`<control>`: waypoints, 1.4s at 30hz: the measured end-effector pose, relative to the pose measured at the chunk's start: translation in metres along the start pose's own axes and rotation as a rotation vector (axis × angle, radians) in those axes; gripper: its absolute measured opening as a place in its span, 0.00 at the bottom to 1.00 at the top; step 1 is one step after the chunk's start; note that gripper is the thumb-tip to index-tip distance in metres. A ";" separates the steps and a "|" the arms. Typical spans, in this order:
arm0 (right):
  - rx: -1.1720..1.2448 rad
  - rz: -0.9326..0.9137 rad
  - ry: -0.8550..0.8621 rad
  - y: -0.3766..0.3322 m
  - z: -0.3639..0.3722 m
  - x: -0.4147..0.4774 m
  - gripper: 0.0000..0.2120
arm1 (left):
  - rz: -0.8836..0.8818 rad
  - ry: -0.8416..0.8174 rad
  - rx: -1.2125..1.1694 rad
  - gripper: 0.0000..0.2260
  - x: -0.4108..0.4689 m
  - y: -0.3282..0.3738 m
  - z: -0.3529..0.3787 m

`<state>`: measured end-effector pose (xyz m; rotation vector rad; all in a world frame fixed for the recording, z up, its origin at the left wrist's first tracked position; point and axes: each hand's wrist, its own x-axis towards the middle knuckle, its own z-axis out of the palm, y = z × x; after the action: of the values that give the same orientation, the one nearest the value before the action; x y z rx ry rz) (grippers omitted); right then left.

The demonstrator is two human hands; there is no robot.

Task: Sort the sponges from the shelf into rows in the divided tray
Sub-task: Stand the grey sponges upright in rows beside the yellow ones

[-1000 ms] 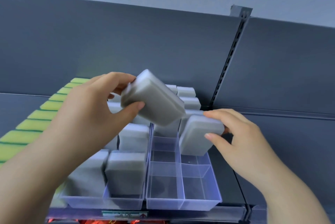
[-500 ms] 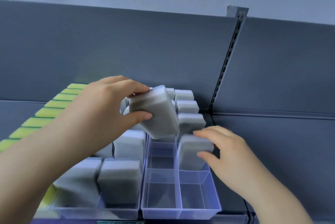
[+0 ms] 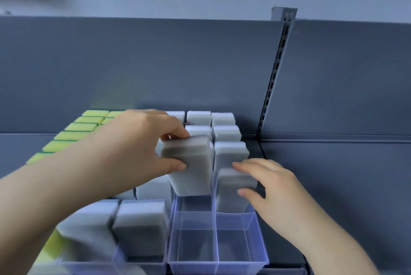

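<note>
Sponges are both lower than a sec ago: the grey sponge (image 3: 189,168) in the L hand (image 3: 138,152) was tilted high over the divided tray (image 3: 218,262) and has now swung near upright, its lower edge at the mouth of a left-column cell. The second grey sponge (image 3: 233,194) under the R hand (image 3: 275,190) has sunk partway into the right-column cell beside it. Judging by that, two more cells are about filled and the rows grow front-ward; the nearest cells look bare. L hand pinches its sponge, thumb on the broad near face, fingers curled over the top far edge. R hand holds its sponge w/ fingers laid along the top edge and thumb on the near face. Each sponge stands on end: long axis approx vertical, broad face toward the camera, narrow end up. The L one leans a little, top tipped left. Seated grey sponges (image 3: 226,134) line the cells behind, more (image 3: 140,225) fill the tray to the left, and yellow-green sponges (image 3: 75,128) sit further left.
</note>
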<state>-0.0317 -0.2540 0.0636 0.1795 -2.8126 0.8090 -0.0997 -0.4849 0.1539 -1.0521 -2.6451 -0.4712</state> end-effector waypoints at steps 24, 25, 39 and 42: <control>0.028 -0.037 0.006 0.009 0.001 0.002 0.22 | 0.022 -0.382 0.200 0.20 0.020 0.002 0.057; 0.023 -0.040 0.008 0.009 0.000 0.002 0.22 | 0.019 -0.382 0.200 0.20 0.019 0.003 0.057; -0.058 -0.080 0.042 0.003 -0.007 0.004 0.23 | 0.010 -0.378 0.213 0.27 0.017 0.003 0.048; -0.082 -0.086 0.039 0.000 -0.009 0.004 0.23 | 0.021 -0.355 0.236 0.23 0.014 0.007 0.045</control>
<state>-0.0346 -0.2496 0.0717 0.2665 -2.7736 0.6702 -0.1097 -0.4537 0.1187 -1.1764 -2.8939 0.0413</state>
